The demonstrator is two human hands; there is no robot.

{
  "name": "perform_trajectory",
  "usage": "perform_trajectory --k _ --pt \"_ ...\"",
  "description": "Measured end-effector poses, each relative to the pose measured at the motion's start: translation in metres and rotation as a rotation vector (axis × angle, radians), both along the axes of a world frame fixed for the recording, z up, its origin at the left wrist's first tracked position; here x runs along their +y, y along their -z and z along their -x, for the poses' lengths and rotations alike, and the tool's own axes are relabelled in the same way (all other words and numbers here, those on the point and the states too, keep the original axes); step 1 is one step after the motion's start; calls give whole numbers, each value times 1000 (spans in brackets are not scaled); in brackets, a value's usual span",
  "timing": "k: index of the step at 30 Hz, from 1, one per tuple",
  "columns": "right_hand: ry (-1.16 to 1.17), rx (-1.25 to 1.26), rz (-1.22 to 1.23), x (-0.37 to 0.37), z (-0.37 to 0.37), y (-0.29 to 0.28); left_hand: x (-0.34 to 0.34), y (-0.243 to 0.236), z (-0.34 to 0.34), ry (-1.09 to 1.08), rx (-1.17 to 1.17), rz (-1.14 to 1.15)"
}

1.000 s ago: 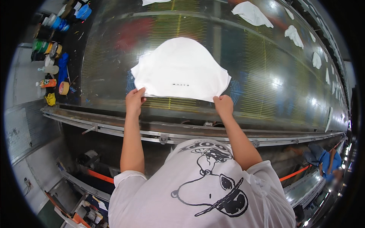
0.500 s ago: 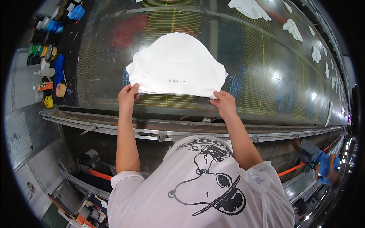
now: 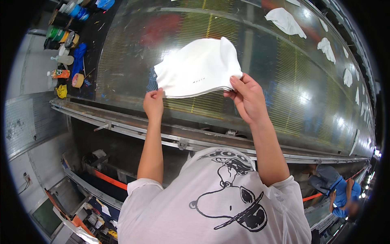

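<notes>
A stack of white cut fabric pieces (image 3: 191, 67), shaped like sleeve panels, hangs between my hands over the long table. A small row of dark printed marks shows near its lower edge. My left hand (image 3: 154, 105) pinches the near left corner. On the other side, my right hand (image 3: 248, 97) grips the near right corner, thumb on top and fingers beneath. The right end is lifted and curls up, and several layers show along the near edge there.
The long glossy table (image 3: 252, 118) has a metal rail (image 3: 195, 144) along its near edge. Other white fabric pieces (image 3: 284, 21) lie farther right. Ink tubs (image 3: 57, 34), a tape roll (image 3: 78, 80) and a blue cloth (image 3: 79, 57) sit left. A person in blue (image 3: 345, 193) is at lower right.
My right hand has raised and drawn inward its end of the fabric stack, which now bends and curls up on the right. The view has turned slightly.
</notes>
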State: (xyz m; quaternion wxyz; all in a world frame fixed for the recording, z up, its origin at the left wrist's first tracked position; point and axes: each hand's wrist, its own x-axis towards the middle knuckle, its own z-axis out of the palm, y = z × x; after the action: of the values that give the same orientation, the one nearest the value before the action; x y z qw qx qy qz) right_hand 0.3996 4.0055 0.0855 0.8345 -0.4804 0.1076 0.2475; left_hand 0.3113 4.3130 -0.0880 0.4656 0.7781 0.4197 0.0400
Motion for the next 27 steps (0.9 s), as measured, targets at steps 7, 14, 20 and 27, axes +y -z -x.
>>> perform_trajectory --k 7,14,20,27 --pt "-19 -74 -53 13 0 -24 -55 -23 12 -299 -124 1471" --pt "123 -120 -106 -76 40 -61 -26 -47 -30 -271 -723 1399" --pt "515 -6 -25 -169 46 -52 -68 -119 -78 87 -540 1244" --pt "460 -249 -22 -232 53 -54 -121 -186 -88 327 -694 937"
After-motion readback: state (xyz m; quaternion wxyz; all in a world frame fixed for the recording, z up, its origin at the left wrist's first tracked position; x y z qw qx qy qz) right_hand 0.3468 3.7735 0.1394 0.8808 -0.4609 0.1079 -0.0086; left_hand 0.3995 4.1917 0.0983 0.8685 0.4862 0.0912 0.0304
